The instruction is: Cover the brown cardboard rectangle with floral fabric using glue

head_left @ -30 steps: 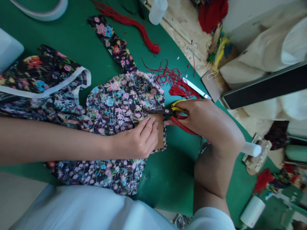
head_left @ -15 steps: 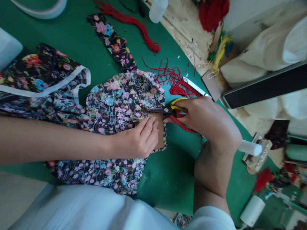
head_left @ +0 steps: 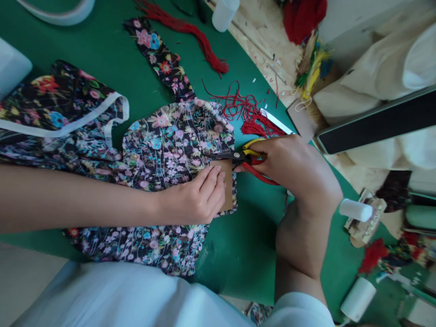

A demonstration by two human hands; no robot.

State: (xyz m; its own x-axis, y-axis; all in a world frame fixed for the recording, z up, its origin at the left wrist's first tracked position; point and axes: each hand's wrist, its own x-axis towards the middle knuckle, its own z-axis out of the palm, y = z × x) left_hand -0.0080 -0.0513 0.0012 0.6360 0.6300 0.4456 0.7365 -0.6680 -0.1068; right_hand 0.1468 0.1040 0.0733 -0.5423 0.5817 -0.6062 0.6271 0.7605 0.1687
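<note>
Yellow-and-red-handled scissors (head_left: 258,156) are gripped in my right hand (head_left: 289,159), its fingers wrapped through the loops. Their dark blades lie over the floral fabric (head_left: 170,131), along the upper edge of a small brown cardboard piece (head_left: 227,193). My left hand (head_left: 204,195) holds that cardboard down on the cloth, fingers bunched together and covering its left part. The dark fabric, printed with small flowers, spreads flat on the green table and passes under my left forearm.
Loose red cords (head_left: 241,106) lie just above the scissors, beside a white strip (head_left: 277,121). A red cord bundle (head_left: 194,34) and a white spool (head_left: 225,13) are farther up. White-edged floral cloth (head_left: 68,109) sits left. A dark flat bar (head_left: 381,120) juts in at right.
The scissors and my right hand have shifted very slightly to the left and up. My left hand and the cardboard stay in place.
</note>
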